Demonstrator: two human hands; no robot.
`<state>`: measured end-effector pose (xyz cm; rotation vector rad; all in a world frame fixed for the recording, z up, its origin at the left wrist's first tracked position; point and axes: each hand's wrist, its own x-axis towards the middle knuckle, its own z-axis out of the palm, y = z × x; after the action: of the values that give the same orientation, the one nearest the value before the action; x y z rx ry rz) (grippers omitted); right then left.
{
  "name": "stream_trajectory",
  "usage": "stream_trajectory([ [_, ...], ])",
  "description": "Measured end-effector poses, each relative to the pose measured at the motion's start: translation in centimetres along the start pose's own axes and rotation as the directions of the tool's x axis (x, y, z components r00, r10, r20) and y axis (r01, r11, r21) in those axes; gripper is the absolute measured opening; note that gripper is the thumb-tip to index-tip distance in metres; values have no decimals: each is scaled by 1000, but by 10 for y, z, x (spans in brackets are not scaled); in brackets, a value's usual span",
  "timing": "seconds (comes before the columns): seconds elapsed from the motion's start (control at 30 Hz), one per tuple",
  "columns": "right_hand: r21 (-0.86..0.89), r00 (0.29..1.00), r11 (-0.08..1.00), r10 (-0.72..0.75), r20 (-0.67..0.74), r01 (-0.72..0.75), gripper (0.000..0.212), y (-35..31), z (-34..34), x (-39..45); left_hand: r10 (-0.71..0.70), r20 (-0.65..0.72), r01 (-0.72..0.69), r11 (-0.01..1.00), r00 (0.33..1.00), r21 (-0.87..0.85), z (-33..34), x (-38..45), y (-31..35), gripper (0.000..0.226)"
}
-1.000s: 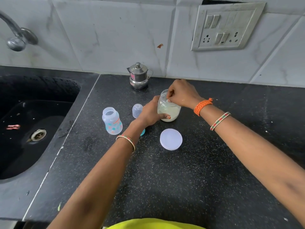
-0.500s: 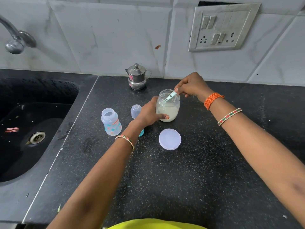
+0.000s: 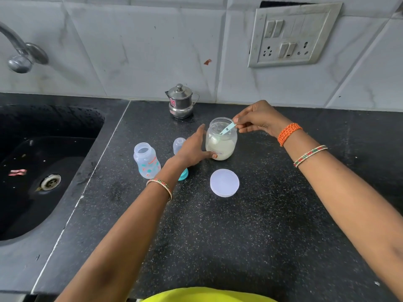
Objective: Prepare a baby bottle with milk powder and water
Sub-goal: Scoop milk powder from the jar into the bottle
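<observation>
A clear jar of milk powder [image 3: 221, 147] stands open in the middle of the black counter. My right hand [image 3: 257, 118] pinches the handle of a light blue scoop [image 3: 227, 128] whose bowl is down inside the jar. My left hand [image 3: 192, 149] lies against the jar's left side with fingers extended and the thumb touching its base. An uncapped baby bottle [image 3: 146, 160] with printed shapes stands upright to the left. Its clear teat cap [image 3: 179, 144] with a teal ring is partly hidden behind my left wrist. The jar's white lid [image 3: 224, 182] lies flat in front.
A small lidded steel pot [image 3: 180, 101] stands by the tiled wall behind the jar. A black sink [image 3: 43, 171] with a drain fills the left side, a tap [image 3: 19, 53] above it. A switch panel [image 3: 292, 35] is on the wall at right.
My right hand has lifted out of the jar mouth and drawn back to the right, raising the scoop handle. My left hand has loosened from gripping the jar to an extended-finger touch.
</observation>
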<state>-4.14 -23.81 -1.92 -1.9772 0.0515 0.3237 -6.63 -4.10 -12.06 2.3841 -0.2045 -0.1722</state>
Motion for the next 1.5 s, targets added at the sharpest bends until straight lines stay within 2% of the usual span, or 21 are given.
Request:
stream_trajectory([
  [0.37, -2, 999, 1000, 18, -48, -19, 4, 3, 0, 2, 15, -2, -15, 1000, 1000, 1, -8, -4, 4, 95],
  [0.57, 68, 997, 997, 34, -65, -30, 11, 5, -4, 3, 44, -49, -45, 999, 998, -7, -9, -6, 7, 89],
  [0.7, 115, 991, 993, 28, -128, -13, 10, 9, -11, 2, 86, -124, -92, 995, 989, -39, -18, -10, 6, 81],
  [0.97, 241, 973, 967, -22, -229, 78, 3, 2, -21, -7, 88, -374, -199, 942, 923, -270, -42, -30, 4, 50],
  [1.2, 293, 986, 945, -116, -118, 147, 10, -25, 21, -15, 16, -633, -312, 879, 774, -360, -82, -67, -3, 46],
  [1.27, 302, 990, 942, -129, -64, 143, 17, -33, 44, -14, -25, -690, -302, 887, 723, -349, -94, -80, -15, 48],
  [1.33, 303, 990, 943, -144, -3, 138, 13, -41, 68, -13, -84, -733, -262, 902, 675, -344, -104, -93, -32, 49],
  [1.4, 299, 986, 945, -156, 62, 131, 5, -47, 88, -12, -131, -740, -208, 914, 660, -347, -110, -104, -50, 48],
  [1.5, 267, 976, 955, -167, 139, 125, 10, -56, 114, -8, -165, -708, -146, 923, 687, -357, -112, -120, -74, 49],
])
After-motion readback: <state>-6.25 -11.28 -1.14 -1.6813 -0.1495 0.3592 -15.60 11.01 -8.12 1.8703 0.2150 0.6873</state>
